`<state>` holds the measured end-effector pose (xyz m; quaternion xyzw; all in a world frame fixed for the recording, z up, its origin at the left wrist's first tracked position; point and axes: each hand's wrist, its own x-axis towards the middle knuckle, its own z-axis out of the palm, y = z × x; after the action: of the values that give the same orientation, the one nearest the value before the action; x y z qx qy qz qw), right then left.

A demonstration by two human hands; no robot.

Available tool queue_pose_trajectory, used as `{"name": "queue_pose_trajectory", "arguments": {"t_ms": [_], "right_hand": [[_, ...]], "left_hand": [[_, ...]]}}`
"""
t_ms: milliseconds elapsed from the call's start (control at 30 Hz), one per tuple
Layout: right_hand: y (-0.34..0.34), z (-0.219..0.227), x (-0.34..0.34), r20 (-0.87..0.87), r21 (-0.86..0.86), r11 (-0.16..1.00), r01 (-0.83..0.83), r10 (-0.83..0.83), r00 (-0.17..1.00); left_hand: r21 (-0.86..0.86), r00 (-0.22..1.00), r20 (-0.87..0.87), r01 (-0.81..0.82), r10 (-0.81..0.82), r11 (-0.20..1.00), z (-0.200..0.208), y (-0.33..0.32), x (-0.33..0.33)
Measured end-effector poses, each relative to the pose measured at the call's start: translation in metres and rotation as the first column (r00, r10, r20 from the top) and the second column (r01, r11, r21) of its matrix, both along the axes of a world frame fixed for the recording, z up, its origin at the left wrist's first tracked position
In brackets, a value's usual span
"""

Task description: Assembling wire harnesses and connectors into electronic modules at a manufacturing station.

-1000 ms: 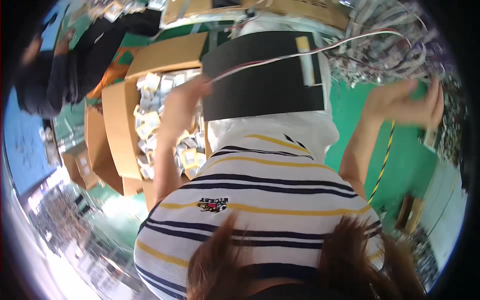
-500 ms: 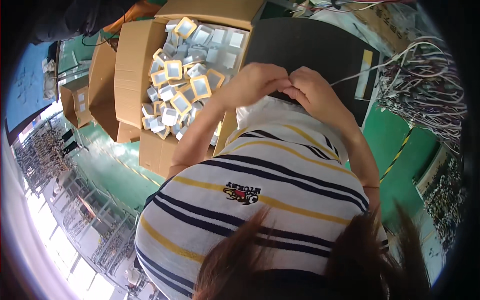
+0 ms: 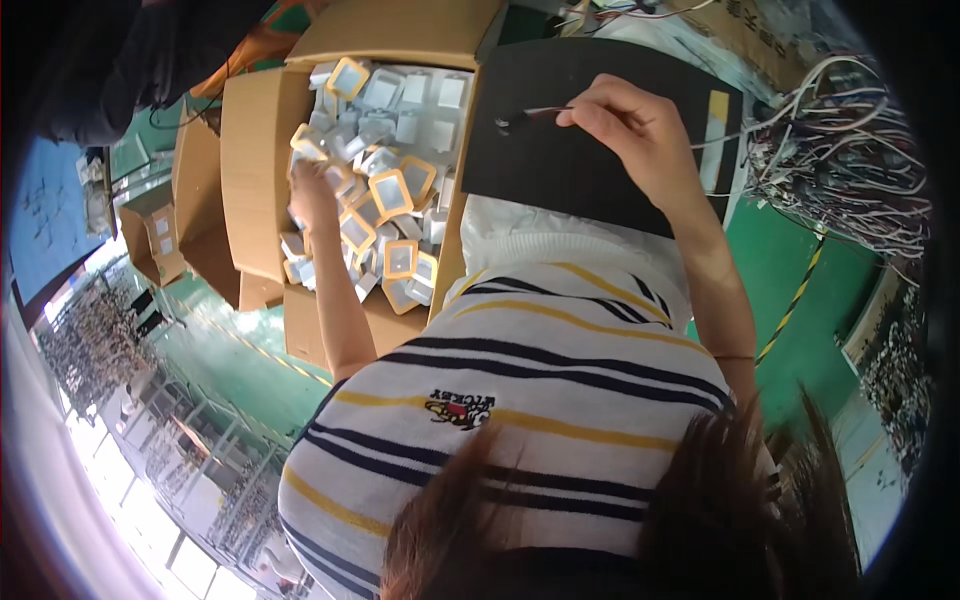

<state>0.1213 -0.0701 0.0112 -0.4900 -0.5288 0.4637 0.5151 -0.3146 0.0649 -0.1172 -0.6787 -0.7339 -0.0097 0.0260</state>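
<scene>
My right hand (image 3: 625,120) is raised over a black board (image 3: 570,175), thumb and fingers pinched together. From the pinch a short, thin wire (image 3: 545,111) sticks out to the left, ending in a small dark tip (image 3: 506,126). To the left, my left hand (image 3: 314,200) reaches down into an open cardboard box (image 3: 262,170). Its fingers are among loose grey-white plastic housings (image 3: 385,90) and yellow-rimmed frames (image 3: 391,193). Those fingertips are partly hidden, so whether they grip a part cannot be made out.
A thick heap of wires (image 3: 840,170) hangs at the right, with a pale cable running from it toward my right wrist. Other cardboard boxes (image 3: 150,215) stand at the far left. A person's dark sleeve (image 3: 110,75) shows at the upper left, beside a blue surface (image 3: 55,190).
My hands were together over the black board and have parted. The left has moved left into the box; the right has risen slightly, and the wire in it now shows.
</scene>
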Motion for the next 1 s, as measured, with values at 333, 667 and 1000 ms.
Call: {"name": "queue_pose_trajectory", "arguments": {"t_ms": [333,667,1000], "right_hand": [[-0.001,0.050,0.020,0.173,0.312,0.923,0.223,-0.286,0.942],[-0.023,0.085,0.028,0.526,0.703,0.702,0.113,-0.620,0.583],[-0.036,0.084,0.033,0.634,0.681,0.731,-0.051,-0.553,0.540]], "left_hand": [[0.287,0.096,0.924,0.465,-0.370,0.837,0.160,-0.037,0.233],[0.300,-0.105,0.943,0.677,-0.315,0.672,0.193,-0.060,0.288],[0.342,-0.097,0.914,0.710,-0.395,0.616,0.192,-0.062,0.296]]}}
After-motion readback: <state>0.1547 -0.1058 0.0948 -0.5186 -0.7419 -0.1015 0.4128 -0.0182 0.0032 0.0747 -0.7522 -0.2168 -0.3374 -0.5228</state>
